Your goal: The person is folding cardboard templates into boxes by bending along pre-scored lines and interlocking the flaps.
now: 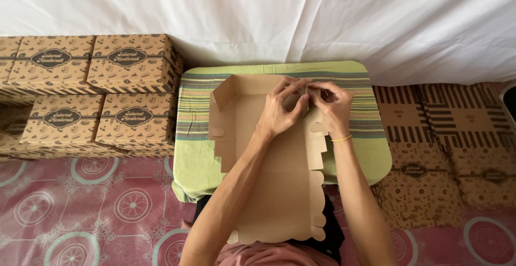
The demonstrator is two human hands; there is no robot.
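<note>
Both hands are meeting at the far right corner of a flat brown cardboard box blank [271,158]: the left hand [282,110] is reaching across with its fingers pinching a raised corner flap, and the right hand [334,107], wearing a thin yellow band at the wrist, is pressing in against the same corner from the other side, so the two are close together and clamped on the cardboard, apparently to lock a side wall upright. Behind everything a white cloth backdrop [322,18] is hanging, and a pink patterned floor mat [80,207] is spreading below. To the left, finished printed boxes [91,94] are sitting stacked in rows, seemingly kept out of the working area. To the right a pile of flat unfolded blanks [446,142] is lying within easy reach. Between them the small counter [355,158], draped in a green striped cloth, is carrying the blank, whose scalloped near edge is hanging over toward the person's lap. Its far left wall is already standing up.
</note>
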